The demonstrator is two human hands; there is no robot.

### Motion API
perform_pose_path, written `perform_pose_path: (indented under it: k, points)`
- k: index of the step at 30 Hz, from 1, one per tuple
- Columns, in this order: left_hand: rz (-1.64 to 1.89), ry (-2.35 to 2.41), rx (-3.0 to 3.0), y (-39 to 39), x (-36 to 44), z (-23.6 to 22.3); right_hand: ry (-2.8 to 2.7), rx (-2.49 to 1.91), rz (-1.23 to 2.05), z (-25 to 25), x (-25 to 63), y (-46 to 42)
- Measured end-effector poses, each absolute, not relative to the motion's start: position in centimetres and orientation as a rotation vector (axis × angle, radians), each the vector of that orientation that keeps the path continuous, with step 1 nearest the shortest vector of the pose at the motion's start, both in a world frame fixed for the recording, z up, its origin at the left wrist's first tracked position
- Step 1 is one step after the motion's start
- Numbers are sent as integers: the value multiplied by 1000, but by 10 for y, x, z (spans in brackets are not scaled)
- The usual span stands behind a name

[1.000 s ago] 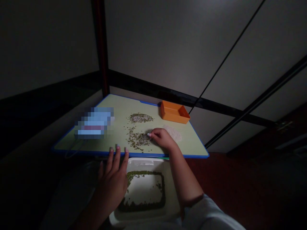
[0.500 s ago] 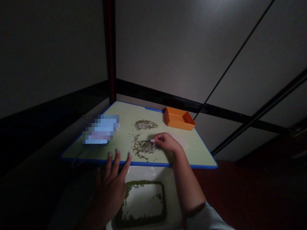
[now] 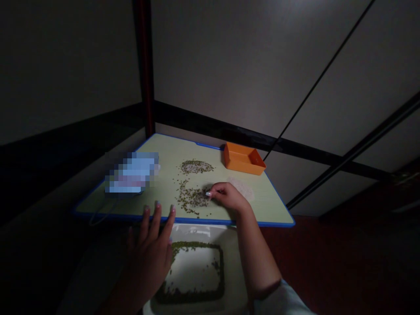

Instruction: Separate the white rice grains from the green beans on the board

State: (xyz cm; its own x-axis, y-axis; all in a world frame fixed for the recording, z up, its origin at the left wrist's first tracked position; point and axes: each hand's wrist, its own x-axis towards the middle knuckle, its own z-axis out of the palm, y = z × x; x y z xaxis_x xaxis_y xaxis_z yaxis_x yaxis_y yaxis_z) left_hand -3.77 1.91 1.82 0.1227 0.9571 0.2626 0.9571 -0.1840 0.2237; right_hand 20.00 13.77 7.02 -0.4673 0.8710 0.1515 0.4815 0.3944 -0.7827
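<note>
At the right edge of a loose pile of small green beans mixed with pale grains [image 3: 192, 199], my right hand [image 3: 229, 195] has thumb and fingertips pinched together. Whatever sits between those fingertips is too small to make out. My left hand [image 3: 151, 251] is spread open over the near edge of the pale board [image 3: 169, 151], left of a white basin [image 3: 241, 267], holding nothing. Green beans [image 3: 193, 298] line the basin's bottom edges, with a few scattered inside. Farther back on the board lies a second mixed pile [image 3: 196, 166]. Pale grains [image 3: 242, 188] form a patch just behind my right hand.
An orange open box [image 3: 243, 164] stands at the board's back right. On the left is a blurred-out lit screen [image 3: 133, 173] with a thin cable [image 3: 95, 215] beside it. Panelled walls [image 3: 210, 65] close in behind and on the left. The basin sits below the board's blue edge.
The view has shifted slightly, so the board and piles appear a little higher and farther left. My right hand stays pinched by the near pile; my left hand remains spread.
</note>
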Motion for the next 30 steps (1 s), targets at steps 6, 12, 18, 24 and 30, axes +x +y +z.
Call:
perform_pose_path:
  k: [6, 12, 18, 24, 30]
  points:
    - [-528, -1997, -2331, 19, -38, 16, -2116, -1145, 921, 69, 201, 138]
    - [-512, -2004, -2341, 20, -37, 19, -2134, -1177, 911, 72, 200, 137]
    - [-509, -2014, -2333, 20, -37, 15, -2130, -1184, 880, 71, 198, 136]
    - [-507, -2003, -2328, 21, -37, 16, -2152, -1164, 904, 72, 197, 136]
    - [-509, -1996, -2339, 21, -38, 16, -2149, -1166, 932, 73, 198, 135]
